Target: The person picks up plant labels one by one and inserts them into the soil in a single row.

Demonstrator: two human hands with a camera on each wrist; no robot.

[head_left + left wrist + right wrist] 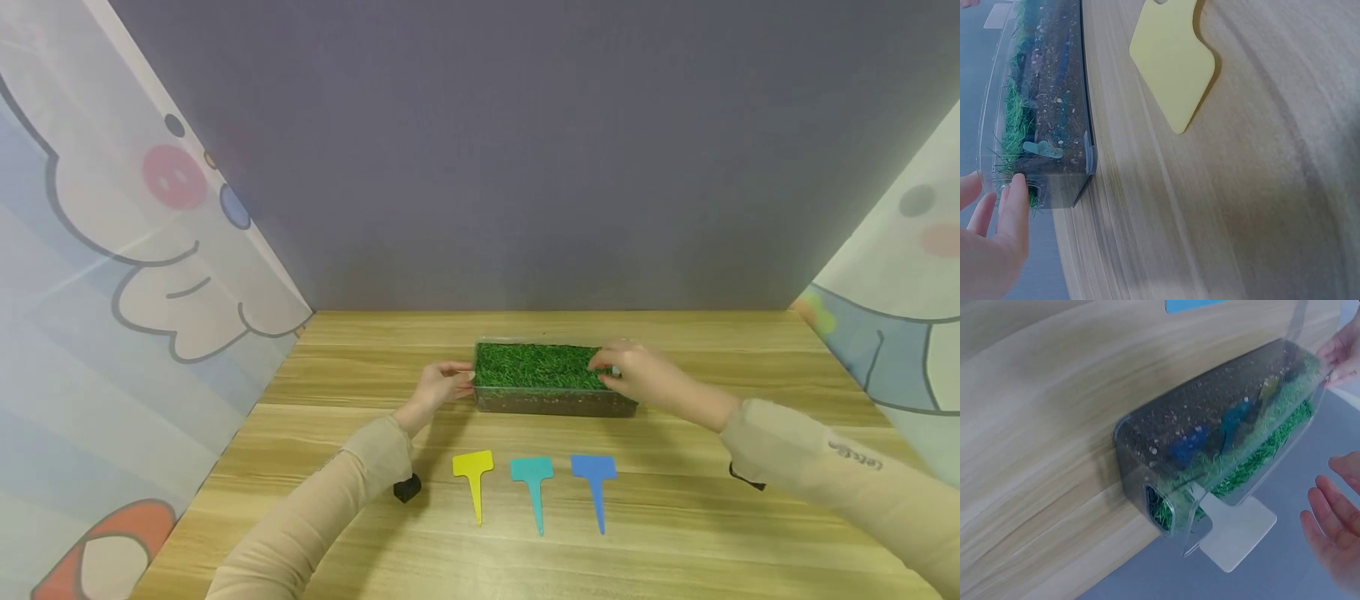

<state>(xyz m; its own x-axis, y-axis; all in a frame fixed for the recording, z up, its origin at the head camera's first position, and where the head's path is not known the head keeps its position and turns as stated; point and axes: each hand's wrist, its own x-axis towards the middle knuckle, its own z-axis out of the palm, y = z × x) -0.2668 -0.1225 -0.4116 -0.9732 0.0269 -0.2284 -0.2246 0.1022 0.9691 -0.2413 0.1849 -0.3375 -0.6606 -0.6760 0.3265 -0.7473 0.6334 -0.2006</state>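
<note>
A clear box (pixel 555 402) of dark soil topped with green grass (pixel 536 365) stands on the table. My left hand (pixel 442 385) is at its left end, fairly straight fingers touching the wall in the left wrist view. A white T-shaped plant label (pixel 1239 528) stands in the grass at the right end. My right hand (pixel 633 372) is beside this label; in the right wrist view its loosely bent fingers are apart from it. Yellow (pixel 473 467), teal (pixel 532 471) and blue (pixel 593 468) plant labels lie in a row before the box.
The wooden table (pixel 345 375) meets a grey panel (pixel 525 167) behind the box. Cartoon-printed sheets (pixel 82 333) flank both sides. The box front mirrors the coloured labels. A small black object (pixel 407 488) shows under the left sleeve.
</note>
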